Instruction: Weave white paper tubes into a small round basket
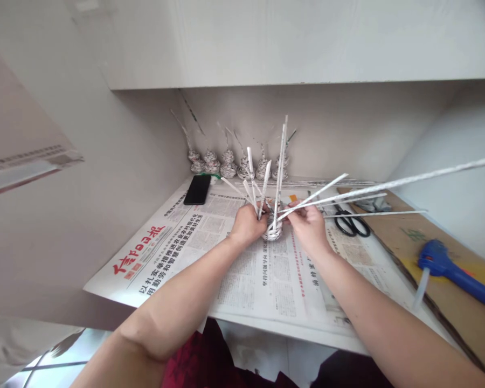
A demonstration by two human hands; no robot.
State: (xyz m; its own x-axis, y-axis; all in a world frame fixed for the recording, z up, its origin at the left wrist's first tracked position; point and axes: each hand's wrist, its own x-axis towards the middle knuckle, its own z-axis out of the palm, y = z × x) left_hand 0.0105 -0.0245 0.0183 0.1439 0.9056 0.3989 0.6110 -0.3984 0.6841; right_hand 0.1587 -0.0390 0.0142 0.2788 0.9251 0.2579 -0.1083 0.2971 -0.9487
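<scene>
A small woven paper piece [272, 233], made of rolled newspaper strips, is between my hands above the newspaper-covered table. Several stiff paper strips stick up and out from it, and one long strip [408, 183] runs far off to the right. My left hand [248, 222] grips the woven piece from its left side, fingers closed around its edge and strips. On the other side my right hand [306, 220] pinches a paper strip close to the weave. The fingertips of both hands are partly hidden by the strips.
Several finished-looking woven gourd shapes [228, 164] line the back wall. A black phone [198, 189] lies on the newspaper [178, 258] at left. Black-handled scissors [351, 223] lie to the right, beside cardboard [420, 269] bearing a blue glue gun [456, 269]. A shelf edge [267, 85] overhangs the back.
</scene>
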